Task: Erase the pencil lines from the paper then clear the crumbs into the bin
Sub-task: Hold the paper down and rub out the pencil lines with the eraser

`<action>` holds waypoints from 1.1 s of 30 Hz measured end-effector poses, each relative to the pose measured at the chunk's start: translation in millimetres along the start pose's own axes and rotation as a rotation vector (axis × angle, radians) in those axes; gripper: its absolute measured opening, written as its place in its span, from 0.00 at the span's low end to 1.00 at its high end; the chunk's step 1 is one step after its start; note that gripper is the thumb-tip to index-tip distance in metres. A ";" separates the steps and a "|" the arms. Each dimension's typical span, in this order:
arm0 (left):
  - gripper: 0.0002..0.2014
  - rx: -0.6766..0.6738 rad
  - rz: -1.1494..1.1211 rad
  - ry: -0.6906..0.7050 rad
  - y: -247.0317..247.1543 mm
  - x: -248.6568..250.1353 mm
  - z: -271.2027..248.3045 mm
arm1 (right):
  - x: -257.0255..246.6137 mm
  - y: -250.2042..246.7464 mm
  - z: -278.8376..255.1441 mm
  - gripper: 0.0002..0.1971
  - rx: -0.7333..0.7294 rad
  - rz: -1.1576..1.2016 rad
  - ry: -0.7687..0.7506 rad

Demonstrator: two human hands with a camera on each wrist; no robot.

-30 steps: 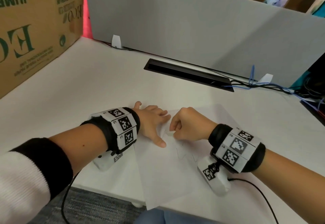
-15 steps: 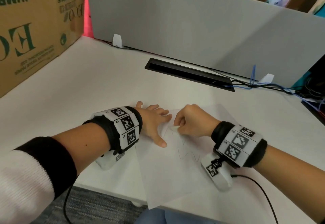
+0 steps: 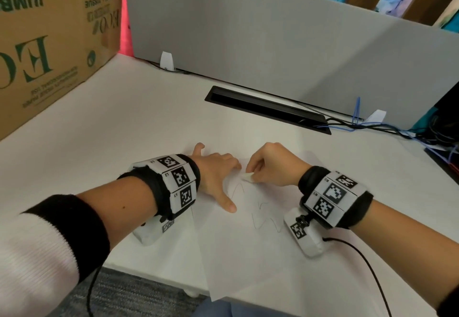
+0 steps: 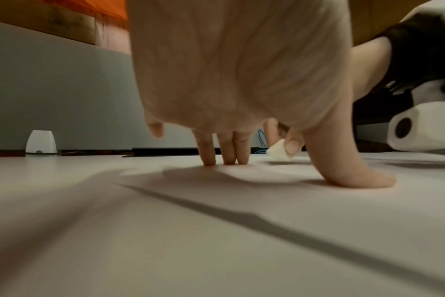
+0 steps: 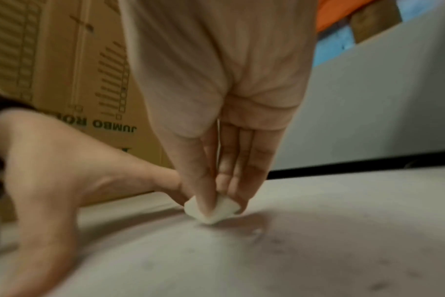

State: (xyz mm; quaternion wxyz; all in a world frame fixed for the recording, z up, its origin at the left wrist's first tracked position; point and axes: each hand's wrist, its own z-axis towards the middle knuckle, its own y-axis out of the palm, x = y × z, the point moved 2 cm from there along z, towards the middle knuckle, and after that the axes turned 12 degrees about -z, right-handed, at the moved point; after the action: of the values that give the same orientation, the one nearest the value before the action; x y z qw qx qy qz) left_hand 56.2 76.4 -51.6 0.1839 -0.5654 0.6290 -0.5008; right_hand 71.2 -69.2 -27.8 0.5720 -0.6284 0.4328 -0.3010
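Observation:
A white sheet of paper point(image 3: 238, 262) lies on the white desk, its near corner hanging over the front edge. Wavy pencil lines point(image 3: 260, 214) run across its middle. My left hand point(image 3: 218, 177) lies spread flat on the paper's left side, fingertips point(image 4: 208, 158) and thumb pressing down. My right hand point(image 3: 270, 167) pinches a small white eraser point(image 3: 248, 177) between thumb and fingers, its bottom edge touching the paper at the top of the lines. In the right wrist view the eraser point(image 5: 211, 211) meets the paper, with small dark crumbs point(image 5: 277, 241) scattered nearby.
A large cardboard box point(image 3: 49, 43) stands at the left. A grey partition point(image 3: 273, 43) walls off the back. A black cable slot point(image 3: 268, 109) is set into the desk, with cables point(image 3: 397, 127) at the right. No bin is in view.
My right hand has shifted right and away with the eraser, uncovering more of the pencil lines. The left hand has stayed pressed on the paper.

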 end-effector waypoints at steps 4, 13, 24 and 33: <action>0.44 0.047 -0.047 0.032 -0.6 -0.3 1.5 | -13.2 2.9 6.2 0.08 0.001 0.018 -0.072; 0.51 0.039 0.061 0.026 1.2 0.9 -0.9 | -18.4 8.3 -15.3 0.10 -0.119 -0.104 -0.189; 0.54 -0.018 0.058 -0.021 3.6 0.7 -2.1 | -13.5 8.3 -18.1 0.09 -0.125 -0.091 -0.196; 0.50 -0.045 0.044 -0.023 3.5 2.1 -5.5 | -15.0 4.5 5.3 0.09 -0.055 -0.066 -0.162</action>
State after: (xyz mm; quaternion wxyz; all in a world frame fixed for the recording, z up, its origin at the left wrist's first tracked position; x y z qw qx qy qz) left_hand 49.4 76.3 -51.5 0.1893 -0.5613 0.6501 -0.4759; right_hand 68.3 -53.4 -31.3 0.5775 -0.6799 0.3725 -0.2560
